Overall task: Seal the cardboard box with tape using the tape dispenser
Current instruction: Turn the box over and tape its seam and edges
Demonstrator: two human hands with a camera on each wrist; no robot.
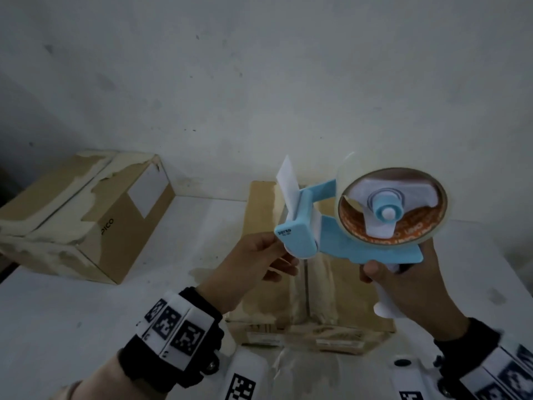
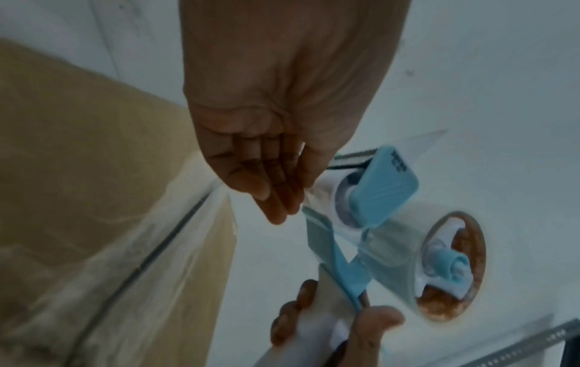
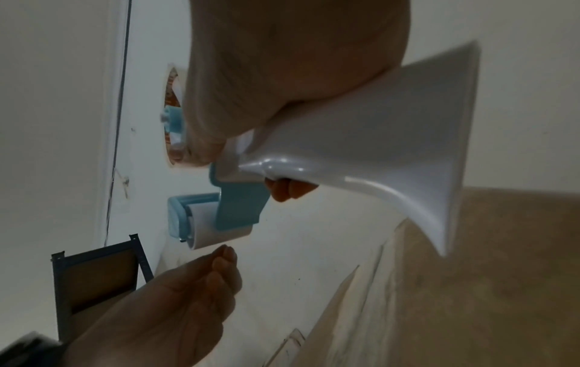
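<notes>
A blue and white tape dispenser (image 1: pixel 331 243) with a roll of clear tape (image 1: pixel 432 226) is held in the air above the cardboard box (image 1: pixel 331 290). My right hand (image 1: pixel 403 284) grips its white handle (image 3: pixel 392 149). My left hand (image 1: pixel 277 255) is at the dispenser's front roller (image 3: pixel 216 228), thumb and fingers pinched together on the loose end of the tape (image 2: pixel 309 198). The box lies on the table under both hands, its flaps closed along a centre seam, with old tape residue on top.
A second, larger cardboard box (image 1: pixel 86 215) with torn tape and a white label sits at the back left of the white table (image 1: pixel 72 313). A white wall rises right behind the table. A dark metal shelf frame (image 3: pixel 100 273) shows beside the table.
</notes>
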